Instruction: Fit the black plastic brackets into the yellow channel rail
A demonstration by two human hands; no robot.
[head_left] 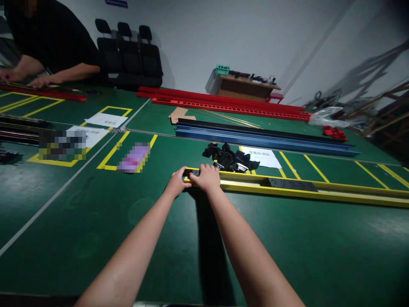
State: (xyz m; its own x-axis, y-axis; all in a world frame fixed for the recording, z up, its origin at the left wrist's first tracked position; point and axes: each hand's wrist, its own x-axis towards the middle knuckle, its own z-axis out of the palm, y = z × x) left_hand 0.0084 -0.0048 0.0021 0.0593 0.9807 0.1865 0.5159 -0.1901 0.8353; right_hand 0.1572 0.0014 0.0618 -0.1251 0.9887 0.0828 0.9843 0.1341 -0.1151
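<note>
Your left hand (177, 183) pinches the yellow channel (300, 194) at its left end. Your right hand (208, 178) bends over the channel, fingers beside a black insert (195, 173) inside it; whether they pinch it cannot be told. Black parts (231, 158) lie just behind the channel.

The yellow rail (300, 193) is cropped at right.
</note>
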